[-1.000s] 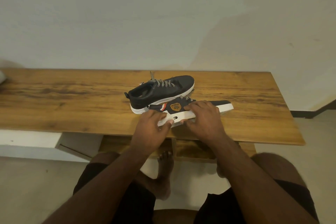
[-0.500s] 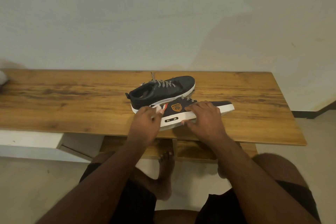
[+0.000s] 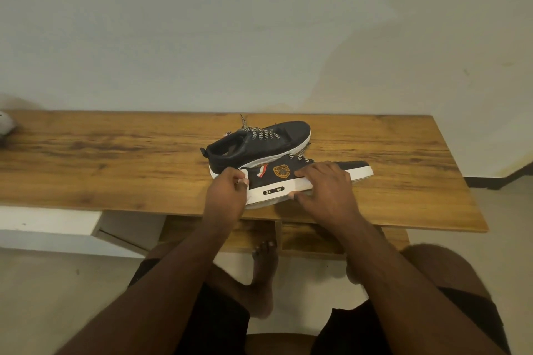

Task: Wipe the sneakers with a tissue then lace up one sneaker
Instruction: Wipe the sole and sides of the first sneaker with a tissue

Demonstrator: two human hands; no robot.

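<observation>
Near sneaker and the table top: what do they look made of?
Near sneaker: dark matte upper, probably canvas or similar fabric, with a smooth white sole, likely rubber. Table top: brown streaked grain with slight sheen, wood or wood-look laminate; the picture can't settle which.

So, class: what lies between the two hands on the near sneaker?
The head view shows the near sneaker's dark side, with its gold badge, between left hand and right hand.
</observation>
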